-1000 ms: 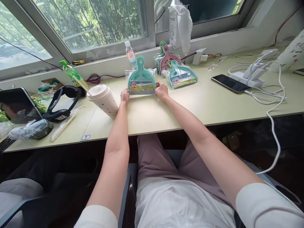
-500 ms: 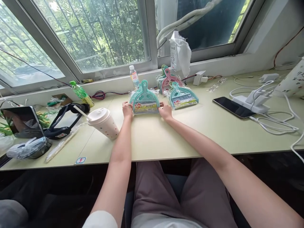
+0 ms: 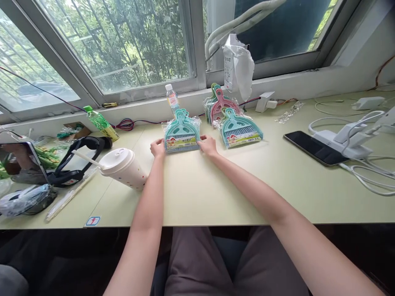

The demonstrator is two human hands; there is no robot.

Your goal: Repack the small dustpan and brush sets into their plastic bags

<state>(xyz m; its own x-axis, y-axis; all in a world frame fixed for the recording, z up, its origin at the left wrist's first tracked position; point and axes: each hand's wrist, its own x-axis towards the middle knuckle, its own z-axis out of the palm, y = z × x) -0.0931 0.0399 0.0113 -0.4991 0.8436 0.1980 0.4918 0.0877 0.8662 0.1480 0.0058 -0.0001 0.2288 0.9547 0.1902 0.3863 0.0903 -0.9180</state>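
A plastic-wrapped dustpan-and-brush set (image 3: 182,132) in teal leans back near the far side of the table, its printed label facing me. Behind its handle shows the tip of another teal handle. My left hand (image 3: 158,148) grips its lower left edge, fingers bent behind it. At the lower right edge my right hand (image 3: 207,145) pinches it with thumb and fingers. Just right of that lies another wrapped teal dustpan set (image 3: 242,129). A pink dustpan set (image 3: 220,105) stands behind, with green ones partly hidden at its back.
A paper cup (image 3: 125,169) with a straw stands beside my left forearm. Farther left are a green bottle (image 3: 101,123), a black head strap (image 3: 78,158) and a tablet (image 3: 23,162). On the right lie a phone (image 3: 314,147) and a charger strip (image 3: 342,144) with white cables.
The view has shifted slightly. The held dustpan set has moved a little left, away from the teal one on the right, and a second handle now shows behind it. Both hands keep their grip.
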